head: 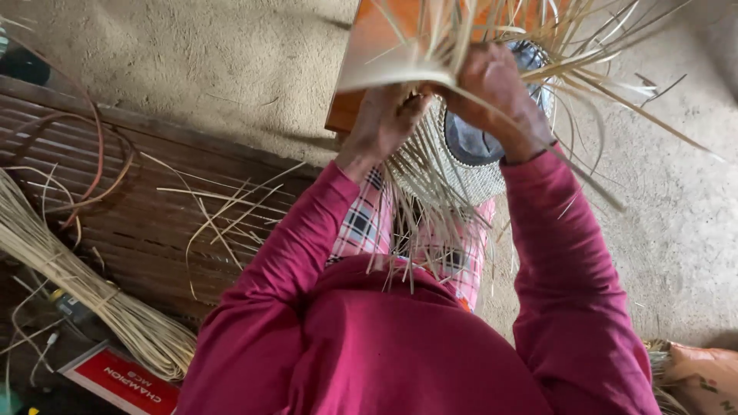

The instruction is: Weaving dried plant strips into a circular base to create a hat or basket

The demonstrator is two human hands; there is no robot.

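A half-woven basket of pale split cane rests on my lap, its loose strips fanning out towards the top and down over my checked cloth. My left hand pinches a wide flat cane strip at the basket's rim. On the rim's right side my right hand grips a bunch of the loose strips. Both arms wear dark pink sleeves. A grey-blue form shows inside the basket.
An orange board lies on the earth floor behind the basket. A slatted wooden bench at left carries loose cane strips and a long cane bundle. A red packet lies bottom left, a sack bottom right.
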